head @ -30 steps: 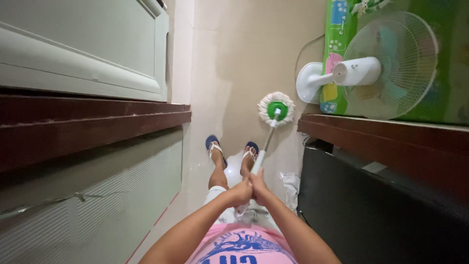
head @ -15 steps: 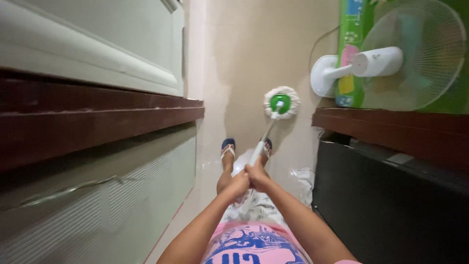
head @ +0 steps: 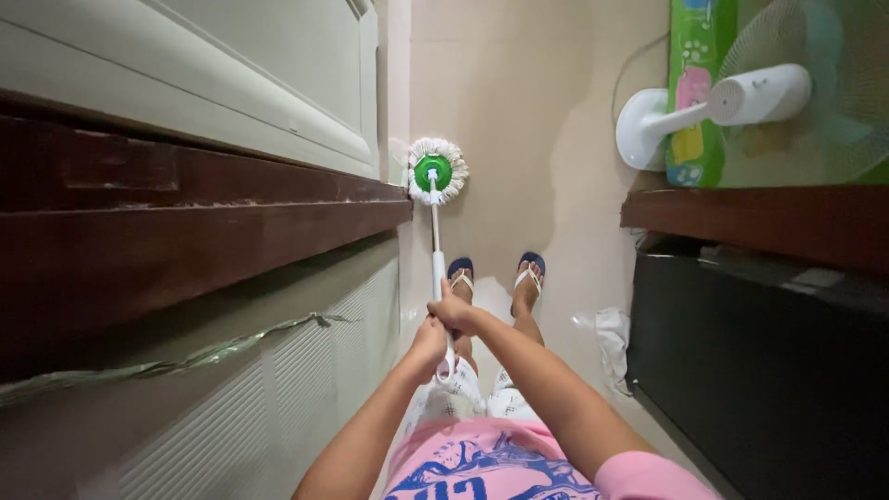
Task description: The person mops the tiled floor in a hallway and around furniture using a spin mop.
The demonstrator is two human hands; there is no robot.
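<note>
Both hands wrapped tight round the mop handle (head: 435, 268) at lower centre: right hand (head: 456, 315) higher on the pole, left hand (head: 428, 341) just below it, fingers curled shut on the shaft. Change vs a sec ago: the mop head (head: 437, 172) has swung from centre-right of the frame, near the fan base (head: 639, 130), over to centre-left, now right up against the pale wall panel (head: 278, 74) by the dark wood ledge (head: 185, 222); pole now runs approx vertical in frame, not slanted. So the sweep has crossed the floor (head: 519, 111) strip & reached its left edge. Mop head: round, white fringe w/ green disc, flat on the beige tile; handle white, thin.
</note>
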